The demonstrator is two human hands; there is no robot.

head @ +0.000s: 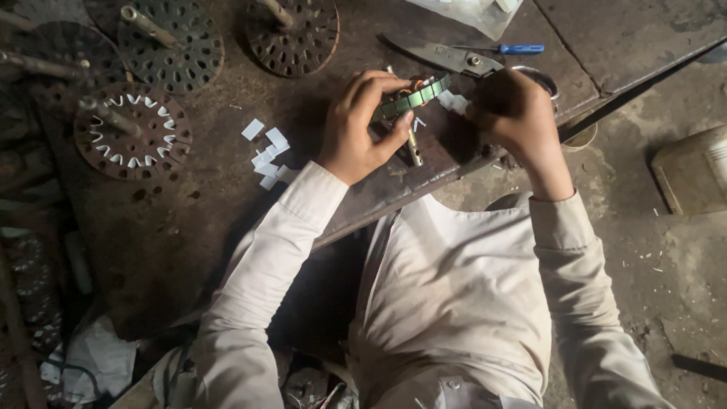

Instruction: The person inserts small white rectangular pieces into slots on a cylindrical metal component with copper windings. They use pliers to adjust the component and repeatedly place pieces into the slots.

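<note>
My left hand [357, 125] grips a round stator core [413, 98] with a green rim and copper windings, tilted on edge over the dark workbench [212, 220]. A metal shaft sticks down from the core. My right hand [515, 113] holds the core's right side, where a small white paper slip [453, 101] shows at my fingertips. Both hands are closed around the core, just above the bench's front edge.
Loose white paper slips [266, 155] lie left of my left hand. Several rusty stator discs with shafts stand at the back left, one [132, 130] holding white slips. Scissors [443, 54], a blue-handled screwdriver [506, 49] and a plastic bag [473, 11] lie behind. A box [693, 170] sits on the floor.
</note>
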